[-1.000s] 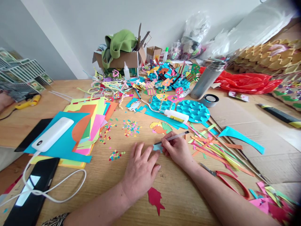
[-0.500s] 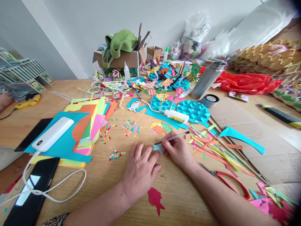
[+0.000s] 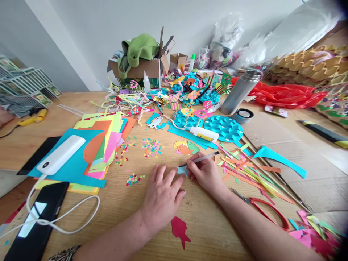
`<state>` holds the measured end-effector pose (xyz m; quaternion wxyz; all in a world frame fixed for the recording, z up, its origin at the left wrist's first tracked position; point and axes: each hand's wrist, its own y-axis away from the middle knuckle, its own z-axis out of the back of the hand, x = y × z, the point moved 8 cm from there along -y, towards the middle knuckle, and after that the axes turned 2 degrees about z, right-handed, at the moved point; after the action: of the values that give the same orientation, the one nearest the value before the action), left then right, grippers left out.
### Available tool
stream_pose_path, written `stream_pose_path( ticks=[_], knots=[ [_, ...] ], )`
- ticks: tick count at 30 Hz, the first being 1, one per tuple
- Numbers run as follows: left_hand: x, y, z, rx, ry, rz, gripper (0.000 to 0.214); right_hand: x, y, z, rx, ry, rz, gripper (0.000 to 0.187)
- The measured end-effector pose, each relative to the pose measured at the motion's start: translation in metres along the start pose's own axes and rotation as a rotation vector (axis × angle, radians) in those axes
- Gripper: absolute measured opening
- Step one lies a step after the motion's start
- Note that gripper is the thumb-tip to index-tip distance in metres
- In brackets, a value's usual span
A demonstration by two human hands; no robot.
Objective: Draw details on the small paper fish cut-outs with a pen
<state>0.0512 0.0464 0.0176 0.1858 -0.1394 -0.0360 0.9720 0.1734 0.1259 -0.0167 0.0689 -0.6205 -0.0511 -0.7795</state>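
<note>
My right hand (image 3: 202,170) is closed around a slim pen (image 3: 205,156), its dark tip over a small light-blue paper piece (image 3: 182,170) on the wooden table. My left hand (image 3: 164,194) lies flat with fingers spread, the fingertips at the left edge of that blue piece. Part of the piece is hidden by my fingers. Below my hands rests a dark red paper fish (image 3: 179,232). Just beyond them are yellow, orange and green paper fish (image 3: 185,148). Small paper confetti (image 3: 152,148) lies in heaps to the left.
Red-handled scissors (image 3: 269,212) and paper strips (image 3: 244,163) lie on the right. A white glue bottle (image 3: 204,134) lies by blue bumpy discs (image 3: 223,128). A steel flask (image 3: 240,92) stands behind. Coloured sheets (image 3: 67,163), a white power bank (image 3: 62,154) and a phone (image 3: 38,221) occupy the left.
</note>
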Motion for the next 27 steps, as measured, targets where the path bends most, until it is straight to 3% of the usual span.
stream_pose_path(
  ticks=[27],
  knots=[
    [-0.0006, 0.0006, 0.0005, -0.008, -0.003, -0.004, 0.039, 0.0091, 0.0016, 0.0060, -0.051, 0.081, 0.036, 0.020]
  ],
)
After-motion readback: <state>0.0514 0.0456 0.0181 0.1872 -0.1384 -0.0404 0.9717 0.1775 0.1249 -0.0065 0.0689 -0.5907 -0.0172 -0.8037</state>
